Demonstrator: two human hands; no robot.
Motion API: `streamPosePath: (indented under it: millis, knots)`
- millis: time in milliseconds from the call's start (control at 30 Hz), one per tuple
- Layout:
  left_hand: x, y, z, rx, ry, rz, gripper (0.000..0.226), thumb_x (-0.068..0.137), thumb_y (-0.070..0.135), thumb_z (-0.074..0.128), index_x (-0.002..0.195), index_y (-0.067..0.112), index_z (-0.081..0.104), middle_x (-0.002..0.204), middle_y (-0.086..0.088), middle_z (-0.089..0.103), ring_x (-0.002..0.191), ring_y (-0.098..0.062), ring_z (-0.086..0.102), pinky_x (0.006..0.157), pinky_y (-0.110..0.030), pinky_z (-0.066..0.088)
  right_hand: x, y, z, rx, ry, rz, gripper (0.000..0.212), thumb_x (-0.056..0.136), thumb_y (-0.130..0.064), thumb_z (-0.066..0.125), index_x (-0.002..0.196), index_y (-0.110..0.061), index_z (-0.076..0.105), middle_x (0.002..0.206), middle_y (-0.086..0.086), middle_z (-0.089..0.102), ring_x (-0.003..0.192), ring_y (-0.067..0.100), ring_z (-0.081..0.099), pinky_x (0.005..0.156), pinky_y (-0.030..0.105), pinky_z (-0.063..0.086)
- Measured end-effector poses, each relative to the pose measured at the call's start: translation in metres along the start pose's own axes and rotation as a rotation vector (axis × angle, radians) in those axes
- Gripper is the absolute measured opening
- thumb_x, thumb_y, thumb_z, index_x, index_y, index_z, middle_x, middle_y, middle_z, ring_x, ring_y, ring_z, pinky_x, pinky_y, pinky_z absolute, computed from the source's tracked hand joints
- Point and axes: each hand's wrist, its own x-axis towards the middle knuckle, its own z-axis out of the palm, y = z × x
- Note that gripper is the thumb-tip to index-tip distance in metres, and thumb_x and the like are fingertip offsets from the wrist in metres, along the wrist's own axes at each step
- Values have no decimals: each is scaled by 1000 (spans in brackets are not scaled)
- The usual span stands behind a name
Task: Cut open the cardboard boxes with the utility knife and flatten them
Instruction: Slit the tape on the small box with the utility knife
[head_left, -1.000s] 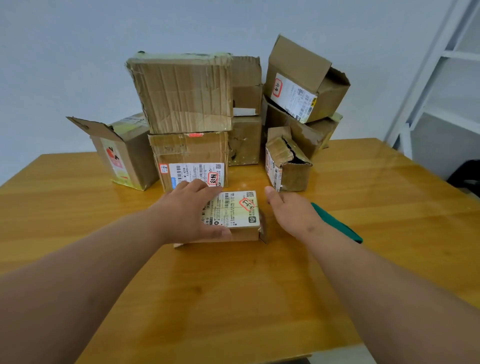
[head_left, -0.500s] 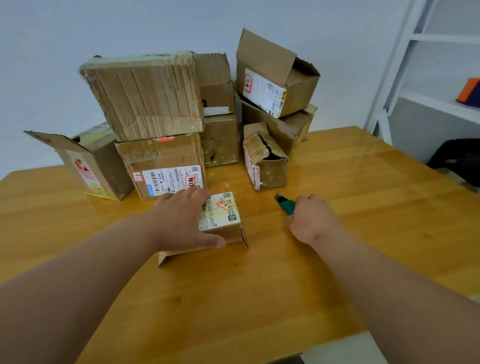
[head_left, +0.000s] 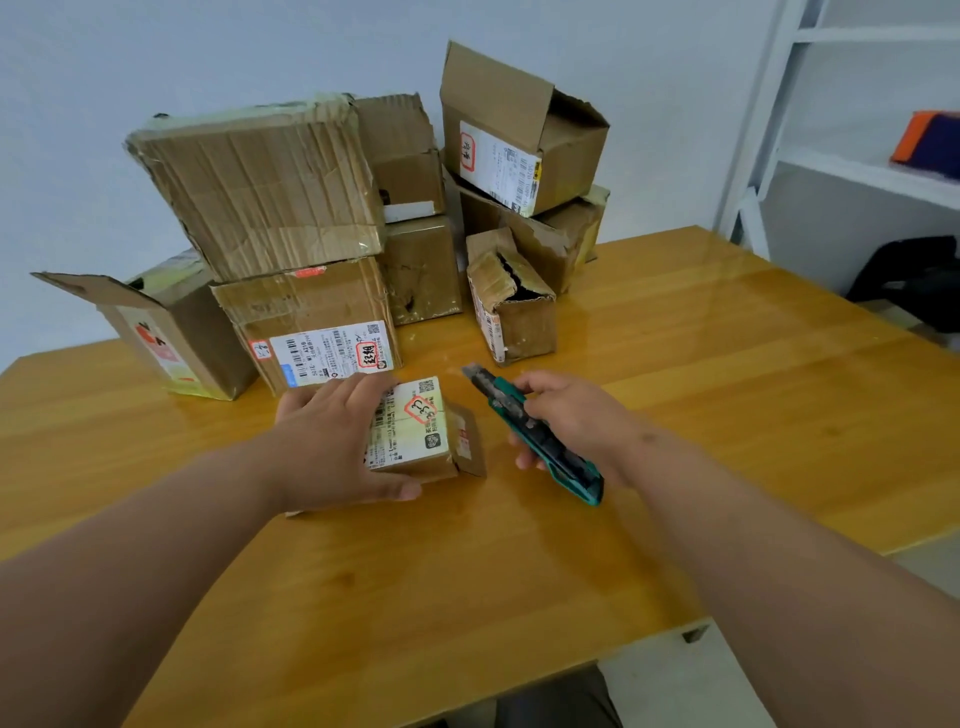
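Label text (head_left: 332, 351) — too small

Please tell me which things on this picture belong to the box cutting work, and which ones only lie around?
Belong to the job:
- small flat cardboard box with white label, under the left hand
- green utility knife, in the right hand's grip
- pile of brown cardboard boxes

Just lying about:
- white metal shelf
- orange and purple item on it
- black bag
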Motion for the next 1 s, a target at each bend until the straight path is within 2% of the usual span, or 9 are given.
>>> streamPosePath:
  millis: [100,233,433,667,1000]
  knots:
    - [-6,1,2,-24,12,-12,120,48,104,19,146,35,7,151,9,28,139,-14,23,115,-44,11,-6,2,2,-14,-39,-53,27,102,-14,40,122,-21,57,84,13,70,61,20,65,59,29,52]
    - [-14,5,6,-79,56,-19,115,51,97,30,145,34,12,148,8,32,137,-14,26,114,-43,12,-9,9,4,-153,-65,-125,27,102,-34,51,128,-31,55,75,1,71,58,13,66,63,27,52]
    - [-17,6,13,-100,99,-27,113,51,96,35,143,35,16,145,9,35,135,-14,28,114,-42,11,-11,11,8,-245,-66,-168,31,101,-32,52,132,-28,55,72,-1,71,55,11,65,53,19,51]
    - [-17,7,15,-107,111,-36,112,50,95,37,143,36,16,145,8,36,134,-14,28,113,-42,11,-12,15,9,-205,-92,-143,39,102,-29,52,140,-23,52,72,3,70,55,13,64,58,25,52]
    - [-14,4,18,-106,111,-32,113,50,96,35,143,37,15,146,8,35,135,-15,28,113,-43,12,-5,22,12,-119,-106,-145,53,87,-33,73,136,-25,54,65,-1,70,54,13,63,55,22,52]
